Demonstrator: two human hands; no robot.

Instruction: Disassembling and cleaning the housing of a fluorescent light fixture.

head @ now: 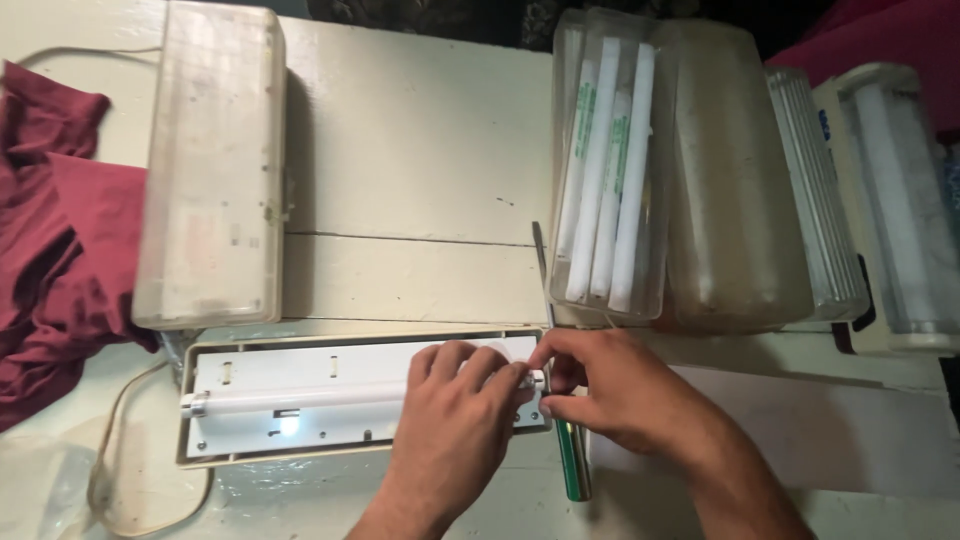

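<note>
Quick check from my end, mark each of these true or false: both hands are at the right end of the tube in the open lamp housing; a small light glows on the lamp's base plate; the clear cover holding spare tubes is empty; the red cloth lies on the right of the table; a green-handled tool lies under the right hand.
1. Both the left hand and right hand are at the right end of the white fluorescent tube in the open cream lamp housing. True.
2. A small light glows on the base plate. True.
3. The clear plastic cover is empty. False: it holds several white tubes.
4. The dark red cloth lies on the right. False: it is at the left edge.
5. A green-handled tool lies under the right hand. True.
</note>
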